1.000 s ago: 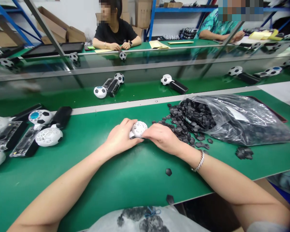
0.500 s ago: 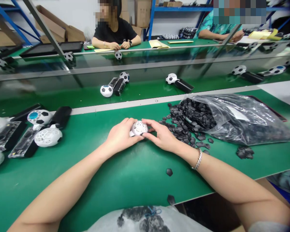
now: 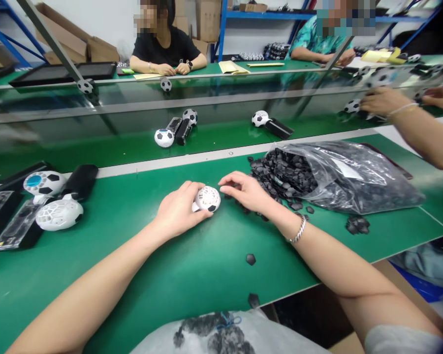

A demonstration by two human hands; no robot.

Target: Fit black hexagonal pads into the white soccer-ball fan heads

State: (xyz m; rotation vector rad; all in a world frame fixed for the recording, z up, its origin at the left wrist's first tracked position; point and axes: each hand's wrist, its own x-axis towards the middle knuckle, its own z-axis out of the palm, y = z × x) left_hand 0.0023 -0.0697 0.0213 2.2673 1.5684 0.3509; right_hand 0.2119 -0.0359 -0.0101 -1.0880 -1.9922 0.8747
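My left hand (image 3: 180,209) is closed around the side of a white soccer-ball-shaped shell (image 3: 207,198). The shell has openwork on its top and a black patch at its lower front. Just right of it, clear of the shell, my right hand (image 3: 243,191) has its thumb and index finger slightly apart, with nothing visible between them. Under and behind that hand lies a heap of small black pentagon pieces (image 3: 280,172), spilling from a clear plastic bag (image 3: 369,184).
At the left lie soccer-ball units with black boxes (image 3: 83,183). Single pentagons (image 3: 251,259) rest near the front edge. Beyond the ledge, more ball units (image 3: 164,137) sit on a green belt (image 3: 221,132). A co-worker's hand (image 3: 384,102) reaches in from the right; two people sit opposite.
My right hand has let go of the ball shell and moved slightly right toward the black pieces. My left hand keeps its hold. A co-worker's hands have appeared at the right.
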